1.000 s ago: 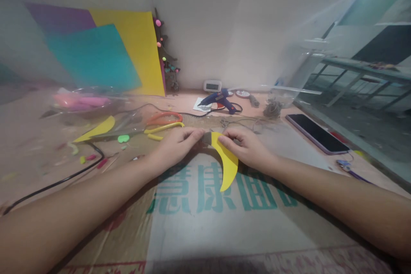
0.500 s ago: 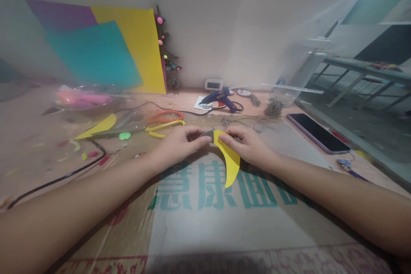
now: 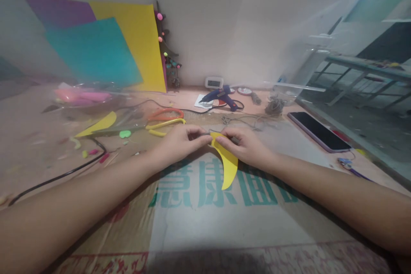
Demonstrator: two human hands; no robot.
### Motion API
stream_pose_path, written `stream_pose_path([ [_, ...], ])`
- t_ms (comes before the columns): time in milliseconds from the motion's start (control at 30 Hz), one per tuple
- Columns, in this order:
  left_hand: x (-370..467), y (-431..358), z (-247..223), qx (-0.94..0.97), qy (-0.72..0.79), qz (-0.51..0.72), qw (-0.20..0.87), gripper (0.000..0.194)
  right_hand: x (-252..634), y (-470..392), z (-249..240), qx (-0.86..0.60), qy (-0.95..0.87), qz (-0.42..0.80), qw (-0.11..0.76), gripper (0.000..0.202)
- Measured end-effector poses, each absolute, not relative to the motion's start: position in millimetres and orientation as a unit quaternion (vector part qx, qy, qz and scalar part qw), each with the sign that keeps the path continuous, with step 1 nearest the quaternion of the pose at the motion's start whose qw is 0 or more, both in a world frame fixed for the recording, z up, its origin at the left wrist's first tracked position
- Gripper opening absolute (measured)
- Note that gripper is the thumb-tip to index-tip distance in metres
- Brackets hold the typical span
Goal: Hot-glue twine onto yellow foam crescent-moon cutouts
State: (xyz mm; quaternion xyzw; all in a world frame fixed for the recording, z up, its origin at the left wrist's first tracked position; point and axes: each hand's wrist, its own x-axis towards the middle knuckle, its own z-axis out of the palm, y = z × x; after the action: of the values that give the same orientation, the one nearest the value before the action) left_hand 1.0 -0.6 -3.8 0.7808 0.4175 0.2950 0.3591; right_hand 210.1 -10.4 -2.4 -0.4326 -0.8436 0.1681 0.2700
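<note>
A curved yellow piece hangs from my fingers over the printed cardboard, its pointed tip toward me. My right hand pinches its upper end between thumb and fingers. My left hand is closed just beside it, the thumb tip touching or nearly touching the piece's top left edge. A thin grey strip or wire shows between the two hands, mostly hidden by the left fingers. Left of my left hand lie scissors with yellow and orange handles.
A blue glue gun lies near the wall before a small white clock. A phone is at the right. Another yellow piece, a green heart and a black cable lie left. Coloured sheets lean behind.
The top of the yellow piece has moved slightly left, against my left fingertips, and its tip has swung a little left. Less of the grey strip shows. My right hand has shifted slightly left.
</note>
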Motion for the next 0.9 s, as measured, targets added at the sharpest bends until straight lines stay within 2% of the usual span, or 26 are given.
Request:
stream_pose_path([
  [567,-1.6,2.7,-5.1,0.786,0.425,0.297,0.338,0.047,210.8,-11.2,3.2,-0.451,-0.823,0.188,0.289,0.032],
  [900,-2.4,10.3,-18.0,0.705,0.403,0.357,0.462,0.058,213.2,-9.0,1.4,-0.465,-0.800,0.221,0.310,0.033],
])
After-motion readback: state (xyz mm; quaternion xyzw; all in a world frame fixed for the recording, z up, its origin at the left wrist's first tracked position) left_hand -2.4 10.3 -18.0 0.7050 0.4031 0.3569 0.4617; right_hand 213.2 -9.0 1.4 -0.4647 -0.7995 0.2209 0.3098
